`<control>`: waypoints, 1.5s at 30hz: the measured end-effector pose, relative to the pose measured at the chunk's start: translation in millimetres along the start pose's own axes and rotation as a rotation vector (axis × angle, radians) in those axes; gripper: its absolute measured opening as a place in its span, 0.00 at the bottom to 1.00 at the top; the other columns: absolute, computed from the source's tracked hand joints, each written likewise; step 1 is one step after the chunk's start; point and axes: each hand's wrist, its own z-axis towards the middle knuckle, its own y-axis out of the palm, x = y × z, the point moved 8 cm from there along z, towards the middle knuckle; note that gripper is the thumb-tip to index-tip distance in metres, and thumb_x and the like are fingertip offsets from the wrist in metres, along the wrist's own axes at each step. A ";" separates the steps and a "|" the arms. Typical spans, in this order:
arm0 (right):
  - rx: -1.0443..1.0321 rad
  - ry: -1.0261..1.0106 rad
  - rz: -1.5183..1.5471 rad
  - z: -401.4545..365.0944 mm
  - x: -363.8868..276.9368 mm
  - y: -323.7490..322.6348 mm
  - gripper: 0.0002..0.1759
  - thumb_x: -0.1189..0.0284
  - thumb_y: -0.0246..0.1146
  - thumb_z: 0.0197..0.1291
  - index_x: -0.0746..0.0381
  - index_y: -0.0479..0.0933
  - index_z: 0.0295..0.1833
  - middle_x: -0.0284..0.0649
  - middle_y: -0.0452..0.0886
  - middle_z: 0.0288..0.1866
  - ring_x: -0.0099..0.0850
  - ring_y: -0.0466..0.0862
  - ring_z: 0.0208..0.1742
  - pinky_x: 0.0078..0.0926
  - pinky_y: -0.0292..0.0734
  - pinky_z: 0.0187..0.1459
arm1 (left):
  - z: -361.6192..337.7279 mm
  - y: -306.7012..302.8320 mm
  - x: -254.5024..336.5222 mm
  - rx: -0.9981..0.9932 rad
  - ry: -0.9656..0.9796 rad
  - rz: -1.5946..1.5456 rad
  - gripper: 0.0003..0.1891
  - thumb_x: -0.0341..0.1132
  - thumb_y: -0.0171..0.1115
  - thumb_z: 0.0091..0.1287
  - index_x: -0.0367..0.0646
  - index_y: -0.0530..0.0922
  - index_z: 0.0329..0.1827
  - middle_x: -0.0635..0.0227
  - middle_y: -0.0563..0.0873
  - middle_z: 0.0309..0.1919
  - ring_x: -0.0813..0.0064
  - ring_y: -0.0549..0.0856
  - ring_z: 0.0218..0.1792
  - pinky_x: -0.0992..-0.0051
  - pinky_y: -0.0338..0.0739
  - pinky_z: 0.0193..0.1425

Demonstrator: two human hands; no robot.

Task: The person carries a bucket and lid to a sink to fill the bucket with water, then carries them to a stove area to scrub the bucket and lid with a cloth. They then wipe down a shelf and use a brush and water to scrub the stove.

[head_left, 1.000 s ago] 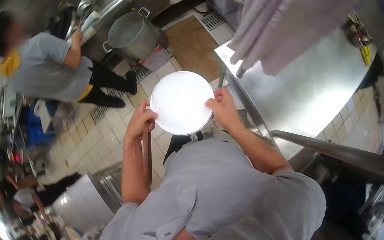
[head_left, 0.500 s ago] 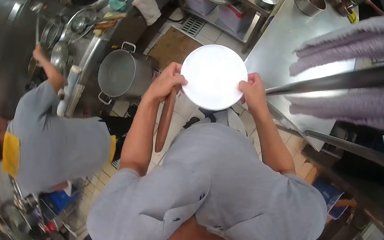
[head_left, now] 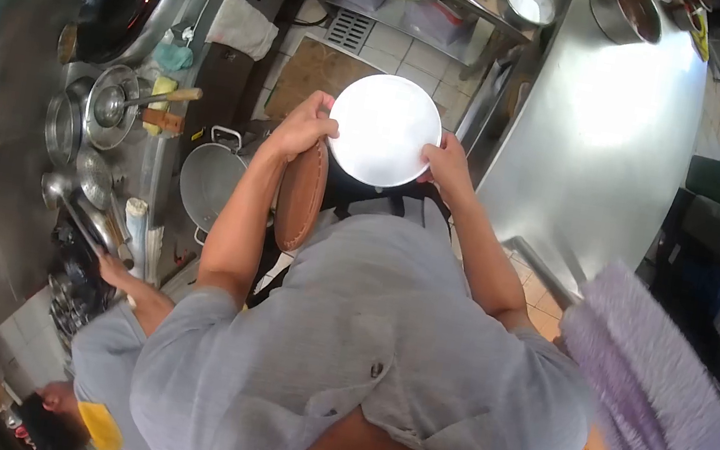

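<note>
A round white plate [head_left: 384, 130] is held level in front of my waist, its top bare. My left hand [head_left: 303, 129] grips the left rim, thumb on top. At the opposite rim my right hand [head_left: 447, 167] pinches the plate, fingers partly hidden underneath. A flat brown oval piece [head_left: 299, 197] with a stitched-looking edge hangs below my left hand, apparently held by it too; its exact kind I cannot make out.
At left, a co-worker's hand [head_left: 116, 269] holds a ladle [head_left: 55, 189] near a wok [head_left: 122, 4] and strainers. A large pot [head_left: 207, 177] stands beside my left arm. To the right are a steel counter [head_left: 595, 140] and hanging purple towels [head_left: 639, 364]. Metal bowls [head_left: 529, 2] line the back shelf.
My view has moved forward past the co-worker and the towels, which now sit lower in view. The plate stays in both hands. The brown oval has turned its broad face toward me.
</note>
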 end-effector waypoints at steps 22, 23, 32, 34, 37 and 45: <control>0.243 0.124 -0.165 465.7 145.8 132.1 0.21 0.79 0.61 0.47 0.70 0.72 0.50 0.46 0.80 0.35 0.35 0.78 0.19 0.31 0.74 0.18 | 305.7 -150.6 -308.0 0.654 -0.322 -0.994 0.13 0.37 0.65 0.68 0.41 0.80 0.52 0.62 0.88 0.32 0.75 0.85 0.32 0.74 0.78 0.37; 0.229 0.134 -0.165 497.7 159.3 140.0 0.21 0.79 0.61 0.47 0.70 0.72 0.50 0.46 0.80 0.34 0.35 0.77 0.18 0.31 0.73 0.18 | 308.9 -145.9 -318.6 0.704 -0.390 -1.100 0.12 0.39 0.65 0.70 0.44 0.79 0.51 0.62 0.86 0.29 0.74 0.82 0.27 0.74 0.74 0.32; 0.145 0.116 -0.198 707.8 218.8 207.8 0.18 0.82 0.61 0.48 0.72 0.69 0.47 0.49 0.80 0.32 0.36 0.79 0.20 0.31 0.72 0.17 | 371.1 -147.2 -376.5 0.835 -0.197 -1.208 0.09 0.37 0.60 0.74 0.45 0.79 0.52 0.67 0.83 0.27 0.81 0.74 0.19 0.78 0.65 0.23; 0.165 0.094 -0.155 732.9 226.8 208.0 0.18 0.81 0.61 0.49 0.70 0.71 0.48 0.45 0.79 0.33 0.35 0.78 0.22 0.31 0.71 0.18 | 378.4 -135.8 -396.5 0.739 -0.119 -1.170 0.08 0.34 0.60 0.74 0.45 0.79 0.52 0.69 0.83 0.27 0.82 0.73 0.20 0.79 0.65 0.24; 0.111 0.014 -0.318 763.7 222.1 208.7 0.15 0.82 0.61 0.47 0.70 0.73 0.45 0.44 0.79 0.33 0.33 0.78 0.24 0.30 0.71 0.18 | 401.6 -133.7 -392.1 0.554 -0.013 -1.018 0.11 0.26 0.60 0.71 0.43 0.79 0.54 0.74 0.82 0.29 0.84 0.77 0.27 0.82 0.67 0.30; 0.017 -0.038 -0.490 792.3 210.2 219.2 0.15 0.79 0.62 0.49 0.71 0.75 0.45 0.45 0.82 0.35 0.33 0.80 0.25 0.30 0.74 0.19 | 428.0 -140.2 -382.5 0.527 -0.030 -0.708 0.13 0.25 0.65 0.69 0.44 0.80 0.55 0.77 0.79 0.30 0.85 0.77 0.31 0.81 0.71 0.36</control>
